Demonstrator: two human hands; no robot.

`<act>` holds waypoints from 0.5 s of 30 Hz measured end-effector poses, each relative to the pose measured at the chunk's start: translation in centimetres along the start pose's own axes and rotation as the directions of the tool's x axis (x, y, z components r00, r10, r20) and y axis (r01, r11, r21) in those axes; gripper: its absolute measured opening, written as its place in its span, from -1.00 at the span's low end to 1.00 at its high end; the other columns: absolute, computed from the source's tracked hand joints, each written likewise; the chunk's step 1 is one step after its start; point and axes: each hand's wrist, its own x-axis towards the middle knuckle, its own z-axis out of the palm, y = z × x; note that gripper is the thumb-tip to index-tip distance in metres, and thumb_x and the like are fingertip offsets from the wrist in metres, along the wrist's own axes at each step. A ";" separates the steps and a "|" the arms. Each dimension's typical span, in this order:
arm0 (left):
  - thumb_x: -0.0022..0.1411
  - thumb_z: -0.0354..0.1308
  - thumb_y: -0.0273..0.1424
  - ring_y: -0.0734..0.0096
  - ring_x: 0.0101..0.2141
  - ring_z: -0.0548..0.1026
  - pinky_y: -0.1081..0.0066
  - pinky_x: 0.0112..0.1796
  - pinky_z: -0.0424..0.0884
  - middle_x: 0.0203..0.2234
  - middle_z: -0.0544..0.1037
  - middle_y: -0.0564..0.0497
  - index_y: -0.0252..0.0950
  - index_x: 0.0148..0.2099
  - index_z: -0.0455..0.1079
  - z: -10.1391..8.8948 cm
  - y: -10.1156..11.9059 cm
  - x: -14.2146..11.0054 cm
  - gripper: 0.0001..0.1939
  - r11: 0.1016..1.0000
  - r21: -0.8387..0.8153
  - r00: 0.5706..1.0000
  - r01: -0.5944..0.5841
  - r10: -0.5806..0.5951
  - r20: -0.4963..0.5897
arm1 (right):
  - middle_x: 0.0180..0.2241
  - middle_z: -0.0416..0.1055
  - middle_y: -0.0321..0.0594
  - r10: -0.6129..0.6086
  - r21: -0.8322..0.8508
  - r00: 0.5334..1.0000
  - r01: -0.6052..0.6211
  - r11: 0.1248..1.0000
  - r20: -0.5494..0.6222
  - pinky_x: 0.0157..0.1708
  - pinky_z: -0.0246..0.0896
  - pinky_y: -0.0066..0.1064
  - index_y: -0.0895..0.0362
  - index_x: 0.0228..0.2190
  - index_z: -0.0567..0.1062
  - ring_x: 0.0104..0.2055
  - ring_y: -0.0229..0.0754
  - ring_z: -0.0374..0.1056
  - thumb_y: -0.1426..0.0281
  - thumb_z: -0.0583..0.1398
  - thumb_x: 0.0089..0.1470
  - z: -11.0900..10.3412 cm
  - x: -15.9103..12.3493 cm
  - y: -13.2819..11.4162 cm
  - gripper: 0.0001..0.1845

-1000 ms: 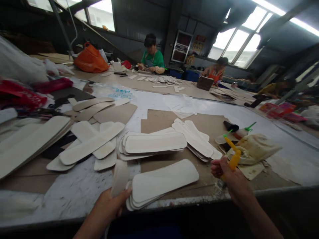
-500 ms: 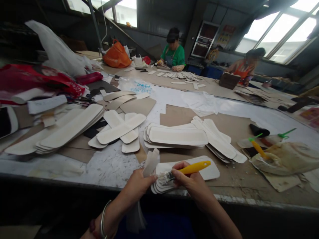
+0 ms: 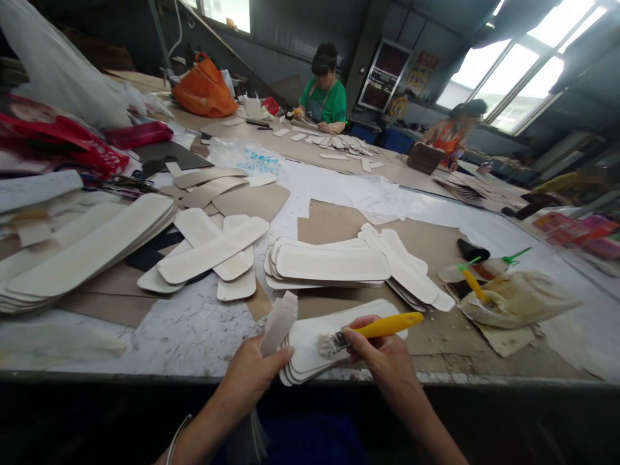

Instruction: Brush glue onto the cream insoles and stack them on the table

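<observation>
A glue brush (image 3: pixel 387 325) with a yellow handle is gripped in my right hand (image 3: pixel 382 355). Its white-caked bristles touch the top piece of a stack of long white rounded panels (image 3: pixel 310 339) at the table's near edge. My left hand (image 3: pixel 256 365) is closed around a bundle of thin whitish strips (image 3: pixel 279 323), whose tails hang below the table edge. The left thumb lies at the left end of the stack. Just behind it sits another pile of white panels (image 3: pixel 334 263).
Crossed white panels (image 3: pixel 213 248) and a larger pile (image 3: pixel 92 248) lie left. A glue bag (image 3: pixel 523 300) with a second yellow-handled brush (image 3: pixel 476 286) stands right. Across the table are an orange bag (image 3: pixel 206 87), a person in green (image 3: pixel 334 100) and another in an orange apron (image 3: pixel 445 139).
The brush has moved right along the top panel, away from my left thumb. My left hand still holds the strips. The whole view has shifted slightly.
</observation>
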 end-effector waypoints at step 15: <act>-0.21 0.14 0.02 0.44 -0.77 0.11 0.45 -0.67 0.00 -0.91 0.12 0.21 -0.25 -0.53 0.26 0.5 -1.4 -0.2 -0.57 0.994 0.100 0.988 0.042 -0.027 -0.150 | -0.37 0.47 0.00 -0.642 -0.744 0.763 0.386 0.546 -0.076 -0.28 0.34 -0.20 0.16 -0.32 0.44 -0.28 0.00 0.40 0.38 0.05 0.09 -1.8 -0.6 2.7 -0.81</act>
